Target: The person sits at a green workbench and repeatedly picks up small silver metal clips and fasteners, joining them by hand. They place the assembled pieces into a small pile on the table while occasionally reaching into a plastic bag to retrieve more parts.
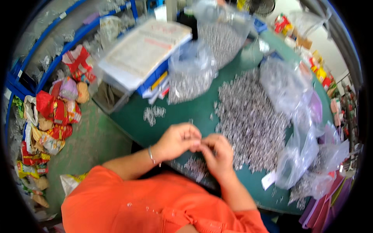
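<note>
My left hand (178,141) and my right hand (218,154) meet over the near edge of the green table (130,118). Thumbs and fingertips of both are pinched together. Whatever lies between them is too small to make out. To the right of my right hand spreads a big heap of small shiny metal pieces (250,120). Below the hands, at the table's edge, is a smaller pile of tiny reddish-grey pieces (197,167). A little cluster of clear or silvery pieces (154,114) sits beyond my left hand.
Clear plastic bags of small parts (190,77) stand at the back, with a larger bag (223,39) behind. Papers (145,50) top a blue box beside a grey bin (112,97). Crumpled plastic bags (295,155) line the right. Blue shelving (58,42) and colourful sacks (58,112) stand left.
</note>
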A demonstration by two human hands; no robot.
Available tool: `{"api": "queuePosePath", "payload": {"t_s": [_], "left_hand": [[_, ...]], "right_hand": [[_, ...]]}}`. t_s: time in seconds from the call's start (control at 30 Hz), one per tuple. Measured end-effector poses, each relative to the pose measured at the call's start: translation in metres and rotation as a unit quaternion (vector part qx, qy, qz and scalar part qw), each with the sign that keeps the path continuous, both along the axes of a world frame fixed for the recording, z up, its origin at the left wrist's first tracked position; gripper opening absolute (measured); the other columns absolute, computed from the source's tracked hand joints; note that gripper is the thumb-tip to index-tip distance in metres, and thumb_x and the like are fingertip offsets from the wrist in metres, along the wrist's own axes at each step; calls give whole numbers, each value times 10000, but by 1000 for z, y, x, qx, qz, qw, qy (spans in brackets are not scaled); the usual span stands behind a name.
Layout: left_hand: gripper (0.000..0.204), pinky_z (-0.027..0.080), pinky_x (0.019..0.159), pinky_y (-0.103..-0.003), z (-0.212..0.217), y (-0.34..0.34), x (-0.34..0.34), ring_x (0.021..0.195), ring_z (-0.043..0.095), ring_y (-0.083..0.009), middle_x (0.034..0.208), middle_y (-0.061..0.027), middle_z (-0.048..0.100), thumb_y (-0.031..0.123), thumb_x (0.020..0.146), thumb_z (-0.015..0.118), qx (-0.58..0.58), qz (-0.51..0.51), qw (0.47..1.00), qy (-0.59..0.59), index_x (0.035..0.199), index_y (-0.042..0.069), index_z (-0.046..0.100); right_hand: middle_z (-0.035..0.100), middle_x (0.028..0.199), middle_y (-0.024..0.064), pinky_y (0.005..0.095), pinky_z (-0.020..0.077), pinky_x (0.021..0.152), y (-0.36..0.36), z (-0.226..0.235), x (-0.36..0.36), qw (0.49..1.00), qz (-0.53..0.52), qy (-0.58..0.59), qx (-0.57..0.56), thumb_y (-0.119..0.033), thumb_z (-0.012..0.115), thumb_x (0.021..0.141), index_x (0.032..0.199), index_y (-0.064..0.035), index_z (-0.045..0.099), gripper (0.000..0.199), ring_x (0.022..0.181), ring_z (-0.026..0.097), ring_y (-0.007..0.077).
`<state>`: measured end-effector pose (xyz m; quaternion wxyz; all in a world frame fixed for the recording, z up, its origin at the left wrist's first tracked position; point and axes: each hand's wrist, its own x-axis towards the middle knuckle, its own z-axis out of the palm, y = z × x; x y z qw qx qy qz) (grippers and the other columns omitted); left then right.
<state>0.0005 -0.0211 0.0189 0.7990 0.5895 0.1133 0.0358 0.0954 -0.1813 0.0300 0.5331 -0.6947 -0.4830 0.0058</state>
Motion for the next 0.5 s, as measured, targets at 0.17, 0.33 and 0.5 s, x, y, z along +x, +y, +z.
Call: {"api": "queuePosePath", "payload": {"t_s": [0.17, 0.33, 0.5], "left_hand": [[168, 573, 755, -284, 4, -8, -4, 860, 691, -170, 954, -125, 700, -14, 945, 593, -40, 28, 999, 15, 1108, -46, 615], [176, 574, 783, -294, 7, -8, -4, 884, 698, -191, 979, -132, 693, -1, 941, 599, -65, 22, 997, 31, 1109, -51, 619], [148, 579, 767, -290, 7, -7, -4, 881, 702, -194, 969, -132, 696, 13, 940, 611, -87, 27, 996, 19, 1075, -45, 631]], "right_hand": [[649, 867, 116, 297, 509, 643, -3, -1, -4, 998, -43, 35, -1, 83, 702, 794, 882, -7, 646, 138, 780, 637, 229], [653, 903, 104, 278, 512, 643, -4, -9, -5, 991, -37, 125, 24, 78, 697, 816, 889, 2, 648, 116, 774, 629, 177], [649, 927, 111, 276, 520, 674, -1, -9, -3, 996, -40, 63, 44, 85, 706, 797, 876, -15, 662, 135, 827, 647, 191]]}}
